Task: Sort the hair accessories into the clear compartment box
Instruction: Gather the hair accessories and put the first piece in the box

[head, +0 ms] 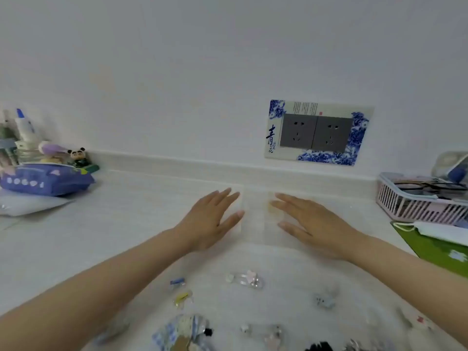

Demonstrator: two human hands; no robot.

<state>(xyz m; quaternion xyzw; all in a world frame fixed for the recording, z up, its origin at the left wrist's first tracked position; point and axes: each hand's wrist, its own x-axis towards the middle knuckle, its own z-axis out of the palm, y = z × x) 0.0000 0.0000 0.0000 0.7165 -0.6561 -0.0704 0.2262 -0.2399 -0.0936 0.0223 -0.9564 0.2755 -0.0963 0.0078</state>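
A clear compartment box (pixel 254 219) lies flat on the white counter near the back wall, hard to make out against the surface. My left hand (pixel 211 220) rests on its left part with straight fingers. My right hand (pixel 310 224) lies flat on its right part. Nearer to me, hair accessories are scattered: a clear clip with pink and white charms (pixel 247 279), a small blue clip (pixel 177 282), a yellow clip (pixel 182 298), a grey-blue piece (pixel 325 300) and a blue checked fabric piece (pixel 182 330).
A purple pouch (pixel 43 179), bottles and a panda figure (pixel 78 158) stand at the back left. A pink slatted basket (pixel 415 201) with items, a green mat (pixel 435 249) and a white mask (pixel 443 231) sit at the right. Wall sockets (pixel 316 133) are behind the box.
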